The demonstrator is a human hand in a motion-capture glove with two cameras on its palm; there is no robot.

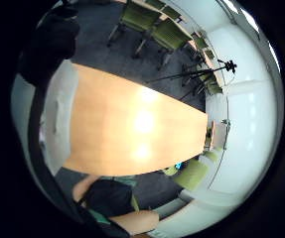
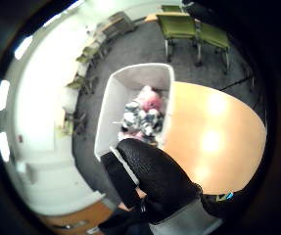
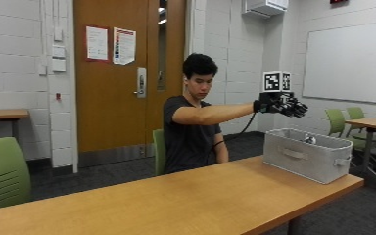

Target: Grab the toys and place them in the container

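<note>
Outside view: the person's black-gloved right hand (image 3: 284, 105) hangs in the air at the right of the frame, above the grey fabric rectangular container (image 3: 305, 154) that stands at the far right end of the long wooden counter (image 3: 194, 196). The grip looks released, fingers spread and loosely bent, with nothing visible in it. No toys show on the counter here, so the task looks close to done; the risk I judge is small: a lowered arm could knock the container, which sits near the counter's corner, toward the edge.

Thumb side palm view: the container (image 2: 111, 105) sits in the middle of the frame, and inside it lie the soft toys (image 2: 142, 115), one pink and others patched black and white, piled together. The gloved fingers (image 2: 154, 181) curve across the lower middle, holding nothing.

Little finger side palm view: only the counter (image 1: 132, 129) and green chairs (image 1: 152, 25) beyond it show; no toy is visible
</note>
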